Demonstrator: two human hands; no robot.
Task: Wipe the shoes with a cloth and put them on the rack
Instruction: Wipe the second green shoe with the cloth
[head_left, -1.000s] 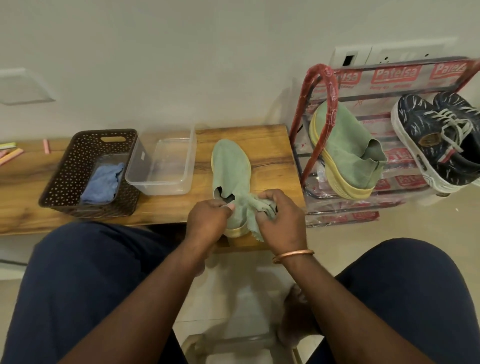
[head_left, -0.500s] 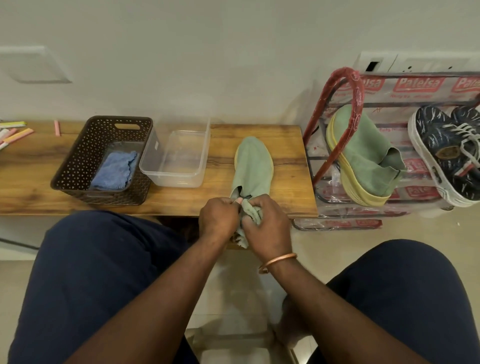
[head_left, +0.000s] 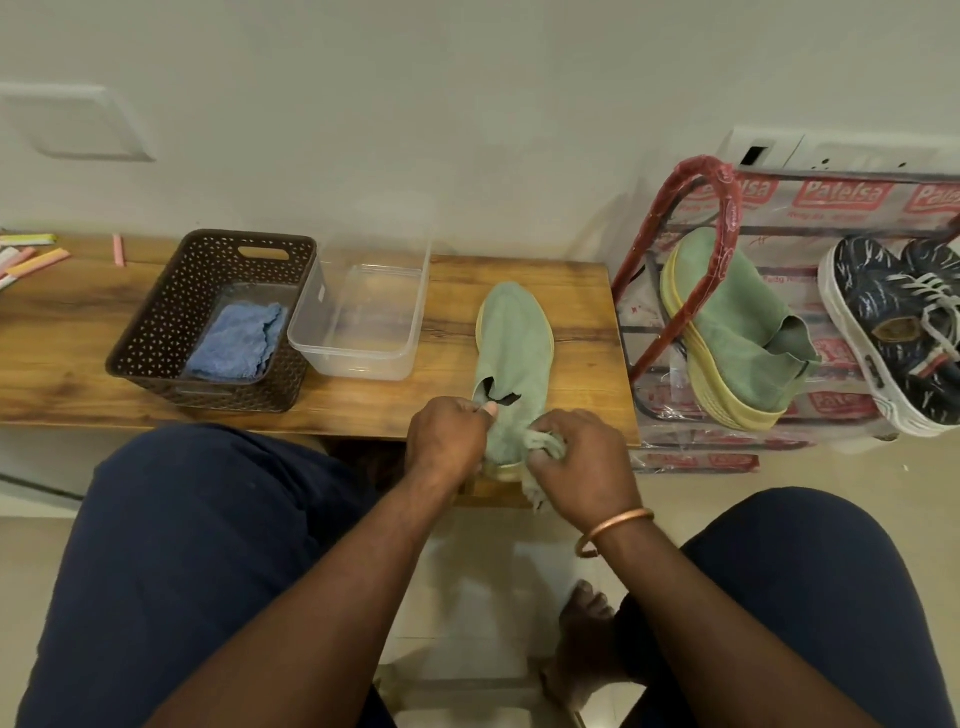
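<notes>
Green shoe (head_left: 514, 353) lay on the wooden bench (head_left: 584, 332), toe toward the wall, heel overhanging the near edge.

Left hand (head_left: 448, 437): forearm came in from lower left, knuckles up, fingers curled. The thumb pinched the shoe's collar at the left side of the opening.

Right hand (head_left: 583, 465): forearm came in from lower right, a copper bangle (head_left: 614, 531) at the wrist. The fingers were curled round a bunched pale green cloth (head_left: 544, 446) and held it against the right side of the heel. A tail of the cloth hung below the bench edge.

The two hands sat close on either side of the heel, not touching.

Rack (head_left: 707, 208) stood just right of the bench. It carried the matching green shoe (head_left: 737, 327), tilted toe up, and a pair of dark patterned sneakers (head_left: 893, 332) further right.

On the bench, left of the shoe: a clear plastic tub (head_left: 358, 368), then a brown basket (head_left: 166, 332) holding a blue cloth (head_left: 236, 340).
</notes>
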